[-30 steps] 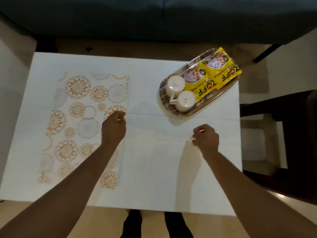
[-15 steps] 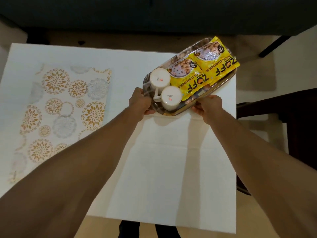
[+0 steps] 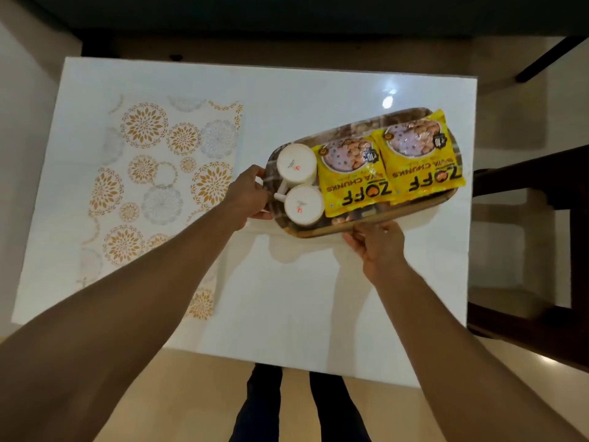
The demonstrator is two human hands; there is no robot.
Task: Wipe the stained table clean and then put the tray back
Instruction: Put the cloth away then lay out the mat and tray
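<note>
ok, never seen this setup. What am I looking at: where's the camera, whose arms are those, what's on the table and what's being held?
There is no robot here. A person wears a wide-angle camera on the head, looking down, so the two bare arms are their own.

Below is a glossy white table, with a white cloth printed with orange and grey flowers lying flat on its left part.

The left hand and right hand each have a grip on the edge of a dark oval patterned tray. It carries two white mugs turned upside down and two yellow snack packets.

Whether the tray is lifted or sliding on the table is hard to tell.
</note>
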